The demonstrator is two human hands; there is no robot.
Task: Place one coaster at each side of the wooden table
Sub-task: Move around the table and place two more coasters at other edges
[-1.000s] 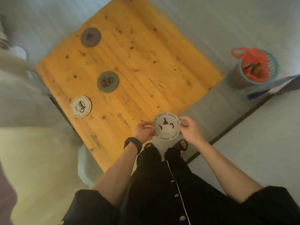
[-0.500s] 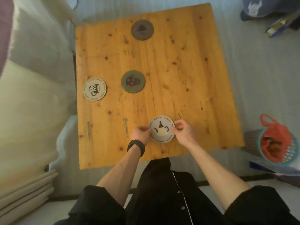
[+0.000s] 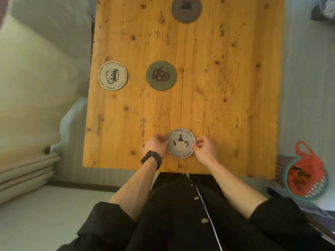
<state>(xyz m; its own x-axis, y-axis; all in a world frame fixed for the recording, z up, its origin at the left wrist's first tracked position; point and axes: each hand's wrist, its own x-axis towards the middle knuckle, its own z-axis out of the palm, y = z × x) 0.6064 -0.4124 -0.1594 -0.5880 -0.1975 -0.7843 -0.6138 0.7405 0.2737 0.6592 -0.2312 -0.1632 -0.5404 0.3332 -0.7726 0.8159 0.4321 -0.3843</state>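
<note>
A wooden table fills the middle of the view. Near its front edge lies a pale round coaster with a teapot print. My left hand pinches its left rim and my right hand pinches its right rim. A pale coaster with a mug print lies by the left edge. A green coaster with a dark figure sits near the table's middle. A dark grey coaster lies at the far edge.
A cream sofa or cushion runs along the table's left side, with folded pale fabric below it. A basket holding a red bag stands on the floor at the right. Dark items lie at the top right.
The view has swung round so the table now lies square in front of me. Both hands carried the teapot coaster from beyond the table's corner onto its near edge.
</note>
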